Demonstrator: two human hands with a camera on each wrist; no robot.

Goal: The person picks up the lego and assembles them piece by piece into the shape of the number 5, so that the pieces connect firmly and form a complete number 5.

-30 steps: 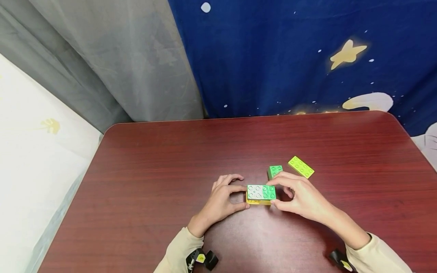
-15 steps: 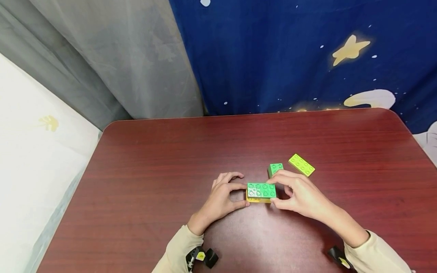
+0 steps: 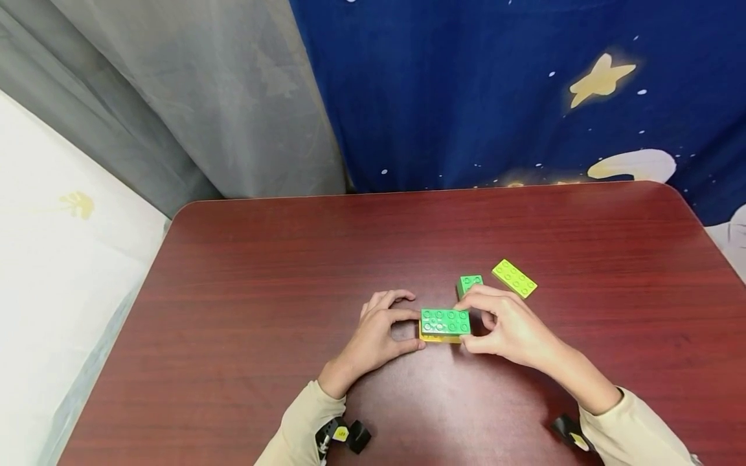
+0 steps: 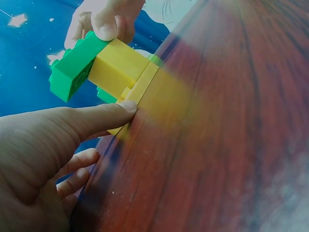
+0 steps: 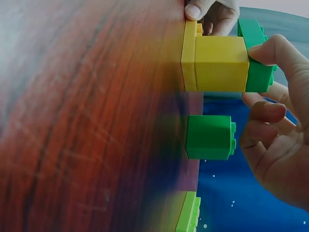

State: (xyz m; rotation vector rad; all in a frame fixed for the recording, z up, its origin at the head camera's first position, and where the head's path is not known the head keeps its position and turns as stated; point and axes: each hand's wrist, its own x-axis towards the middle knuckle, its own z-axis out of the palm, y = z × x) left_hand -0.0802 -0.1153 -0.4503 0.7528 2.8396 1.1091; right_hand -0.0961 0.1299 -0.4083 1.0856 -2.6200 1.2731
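Observation:
A long green brick [image 3: 445,321] sits on top of a yellow block [image 5: 221,63], its left half overhanging. Below that block lies a thin yellow plate [image 4: 145,83], flat on the table. My right hand [image 3: 513,327] pinches the right end of the long green brick between thumb and fingers. At the left end, my left hand [image 3: 373,340] pinches the yellow plate, thumb on its near side. From the head view, the long brick hides most of the yellow pieces. No gap shows between brick and block in the right wrist view.
Just behind my right hand stands a shorter green brick [image 3: 468,283], partly covered by the fingers in the head view. Further back and right lies a flat lime-green plate [image 3: 514,278]. The dark red table [image 3: 262,272] ends at curtains behind.
The head view has tilted up and down only slightly. Both hands keep their hold, and the bricks stay in the same arrangement.

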